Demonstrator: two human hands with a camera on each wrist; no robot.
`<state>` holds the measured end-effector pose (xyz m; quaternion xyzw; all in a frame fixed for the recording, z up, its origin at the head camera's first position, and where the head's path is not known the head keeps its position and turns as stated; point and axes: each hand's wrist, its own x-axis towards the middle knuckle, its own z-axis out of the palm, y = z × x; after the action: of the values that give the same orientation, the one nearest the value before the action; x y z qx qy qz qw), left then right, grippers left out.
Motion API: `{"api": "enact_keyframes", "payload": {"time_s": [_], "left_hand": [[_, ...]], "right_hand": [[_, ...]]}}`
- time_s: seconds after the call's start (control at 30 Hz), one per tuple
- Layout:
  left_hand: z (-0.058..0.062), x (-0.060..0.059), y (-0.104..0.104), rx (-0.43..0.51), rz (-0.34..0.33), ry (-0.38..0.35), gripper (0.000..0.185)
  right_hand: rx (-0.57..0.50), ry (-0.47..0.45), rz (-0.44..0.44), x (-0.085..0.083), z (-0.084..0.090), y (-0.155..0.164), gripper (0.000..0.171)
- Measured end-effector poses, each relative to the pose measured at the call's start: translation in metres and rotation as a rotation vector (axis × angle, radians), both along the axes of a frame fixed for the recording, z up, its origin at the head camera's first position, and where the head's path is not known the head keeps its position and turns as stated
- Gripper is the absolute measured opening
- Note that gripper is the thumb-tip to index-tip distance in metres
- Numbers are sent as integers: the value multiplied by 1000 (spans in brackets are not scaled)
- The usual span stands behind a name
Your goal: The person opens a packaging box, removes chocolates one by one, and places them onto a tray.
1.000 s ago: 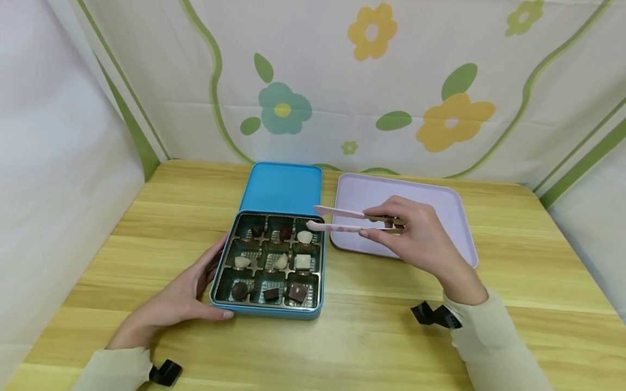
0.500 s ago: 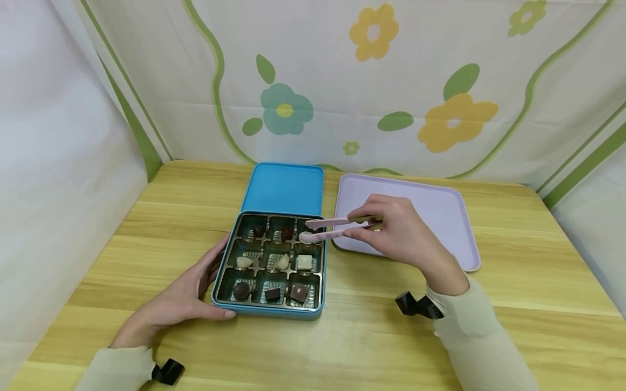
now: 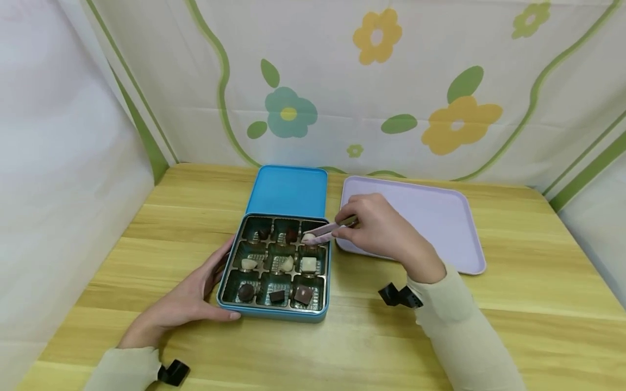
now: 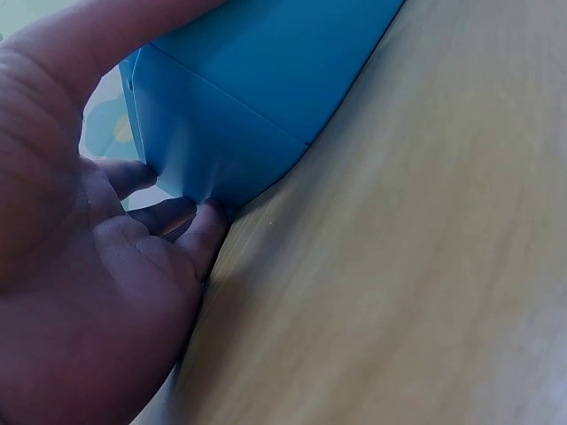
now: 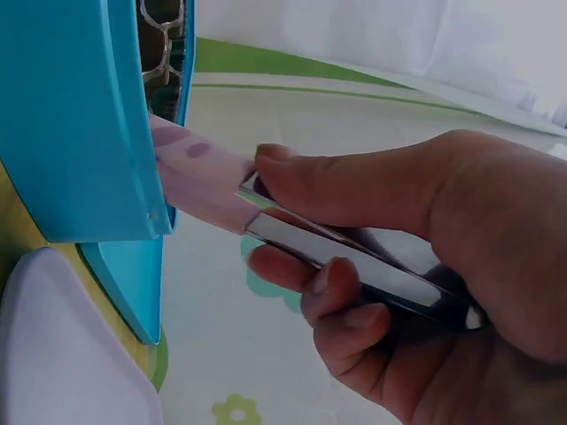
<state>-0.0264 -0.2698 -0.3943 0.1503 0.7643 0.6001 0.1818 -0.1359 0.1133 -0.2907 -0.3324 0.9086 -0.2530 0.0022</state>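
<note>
A blue tin box (image 3: 274, 313) with a gold divided insert stands at centre in the head view, one small chocolate in each compartment. My left hand (image 3: 181, 307) holds its near left corner, thumb along the front and fingertips against the left side (image 4: 213, 142). With thumb and fingers my right hand (image 3: 383, 231) grips metal tongs (image 5: 354, 266) that have pink tips (image 5: 204, 181). Those tips reach into the far right compartment around a round white chocolate (image 3: 308, 237); whether they pinch it cannot be told. A square white chocolate (image 3: 308, 264) lies in the compartment nearer me.
Behind the box lies its blue lid (image 3: 288, 190). To the right, partly under my right forearm, is a lilac tray (image 3: 440, 217). A flowered cloth (image 3: 342, 98) hangs along the back of the wooden table (image 3: 161, 217).
My right hand has moved left and lower with the tongs, from above the box's right edge into the far right compartment. The tips have drawn closer together. My left hand keeps its hold.
</note>
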Motion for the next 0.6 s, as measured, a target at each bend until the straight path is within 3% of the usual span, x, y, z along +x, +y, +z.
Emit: {"api": "enact_keyframes", "payload": {"time_s": [0.13,0.6], "left_hand": [[2,-2,-2,-4,3,13,135],[5,-2,-4,0,-6,14,136]], "right_hand": [[-68,13,-46,4,-5,7,12],[-218,6,-66,6,-3,27,10]]}}
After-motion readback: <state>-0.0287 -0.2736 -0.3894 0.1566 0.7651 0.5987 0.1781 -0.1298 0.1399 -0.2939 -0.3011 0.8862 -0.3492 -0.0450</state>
